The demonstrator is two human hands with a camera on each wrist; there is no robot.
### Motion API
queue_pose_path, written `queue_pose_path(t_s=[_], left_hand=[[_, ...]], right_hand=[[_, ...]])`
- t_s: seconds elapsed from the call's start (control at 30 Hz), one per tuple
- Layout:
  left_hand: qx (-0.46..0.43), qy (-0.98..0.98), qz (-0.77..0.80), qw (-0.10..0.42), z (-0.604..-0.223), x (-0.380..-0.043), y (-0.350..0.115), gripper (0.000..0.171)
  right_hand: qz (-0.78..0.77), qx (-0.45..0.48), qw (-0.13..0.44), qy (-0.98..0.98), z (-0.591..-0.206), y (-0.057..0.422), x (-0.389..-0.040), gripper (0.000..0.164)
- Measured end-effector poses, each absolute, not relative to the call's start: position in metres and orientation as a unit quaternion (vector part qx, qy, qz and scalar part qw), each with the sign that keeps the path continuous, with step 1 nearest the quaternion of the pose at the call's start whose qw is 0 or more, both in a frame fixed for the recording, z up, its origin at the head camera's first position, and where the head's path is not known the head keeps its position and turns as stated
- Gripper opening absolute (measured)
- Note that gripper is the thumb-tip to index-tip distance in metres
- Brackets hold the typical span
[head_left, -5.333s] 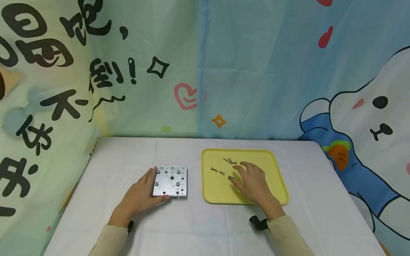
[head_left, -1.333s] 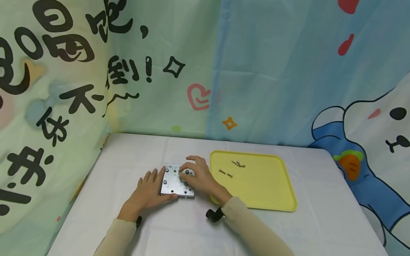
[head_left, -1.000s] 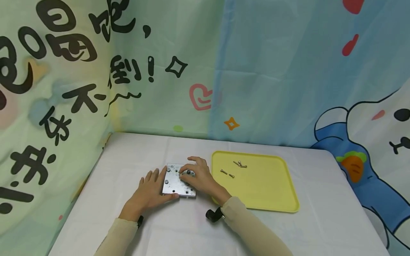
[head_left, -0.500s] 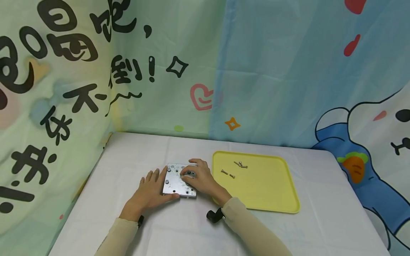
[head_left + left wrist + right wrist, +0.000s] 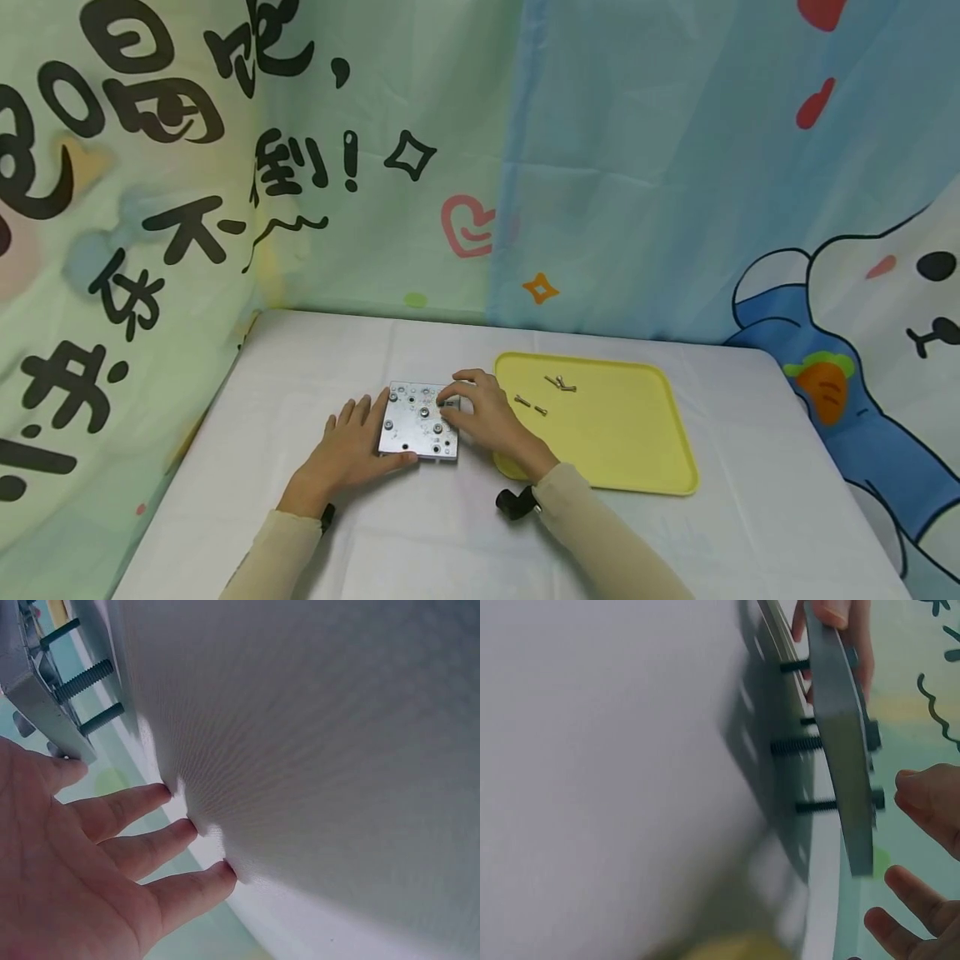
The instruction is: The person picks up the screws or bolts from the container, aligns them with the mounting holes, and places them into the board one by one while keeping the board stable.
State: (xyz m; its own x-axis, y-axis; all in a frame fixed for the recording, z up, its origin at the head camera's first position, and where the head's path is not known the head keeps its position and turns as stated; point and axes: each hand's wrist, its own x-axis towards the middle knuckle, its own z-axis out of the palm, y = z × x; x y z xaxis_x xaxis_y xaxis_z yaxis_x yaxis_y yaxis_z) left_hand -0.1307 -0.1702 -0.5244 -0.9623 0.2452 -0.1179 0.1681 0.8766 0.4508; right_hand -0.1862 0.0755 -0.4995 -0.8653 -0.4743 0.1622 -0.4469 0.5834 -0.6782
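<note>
The silvery metal plate [image 5: 411, 435] with holes lies left of the tray, bolt heads showing on its top face. A bolt [image 5: 424, 412] sits in its middle hole. Bolt shanks [image 5: 796, 745] stick out beneath the plate in the right wrist view. My left hand [image 5: 343, 457] rests at the plate's left side, fingers spread, index at the left edge and thumb at the front edge. In the left wrist view, other fingertips [image 5: 180, 889] touch the white cloth. My right hand [image 5: 491, 421] hovers over the plate's right side, its loosely bent fingers [image 5: 919, 900] apart and holding nothing.
A yellow tray [image 5: 622, 450] lies right of the plate, partly under my right forearm. Several small bolts [image 5: 541, 410] lie in its left and back parts. White cloth [image 5: 420, 533] covers the table; a printed curtain [image 5: 600, 167] hangs behind it.
My right hand has come from the tray to the plate, and one bolt has left the tray. A bolt now stands in the middle hole; the hand has just let go and shifted right.
</note>
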Motion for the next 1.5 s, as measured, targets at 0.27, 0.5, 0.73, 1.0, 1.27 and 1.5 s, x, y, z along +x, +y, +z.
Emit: queue_pose_path(t_s=[0.27,0.5,0.73,1.0,1.27,1.5], left_hand=[[0.102,0.965,0.226,0.091,-0.522,-0.130,-0.170,0.115],[0.101,0.965,0.224,0.091,-0.522,-0.131,-0.170,0.115],[0.102,0.965,0.221,0.094,-0.525,-0.131,-0.170,0.115],[0.101,0.965,0.220,0.098,-0.527,-0.128,-0.171,0.116],[0.106,0.962,0.226,0.107,-0.520,-0.129,-0.169,0.115],[0.109,0.963,0.224,0.104,-0.521,-0.129,-0.169,0.115]], right_hand=[[-0.373,-0.239,-0.006,0.896,-0.497,0.111,-0.187,0.015],[-0.373,-0.238,-0.045,0.896,-0.496,0.153,-0.191,0.019],[-0.376,-0.215,-0.054,0.900,-0.500,0.191,-0.198,0.020],[-0.378,-0.191,-0.052,0.904,-0.503,0.223,-0.205,0.027],[-0.381,-0.144,-0.010,0.913,-0.514,0.249,-0.216,0.032],[-0.375,-0.114,0.007,0.920,-0.522,0.255,-0.223,0.034]])
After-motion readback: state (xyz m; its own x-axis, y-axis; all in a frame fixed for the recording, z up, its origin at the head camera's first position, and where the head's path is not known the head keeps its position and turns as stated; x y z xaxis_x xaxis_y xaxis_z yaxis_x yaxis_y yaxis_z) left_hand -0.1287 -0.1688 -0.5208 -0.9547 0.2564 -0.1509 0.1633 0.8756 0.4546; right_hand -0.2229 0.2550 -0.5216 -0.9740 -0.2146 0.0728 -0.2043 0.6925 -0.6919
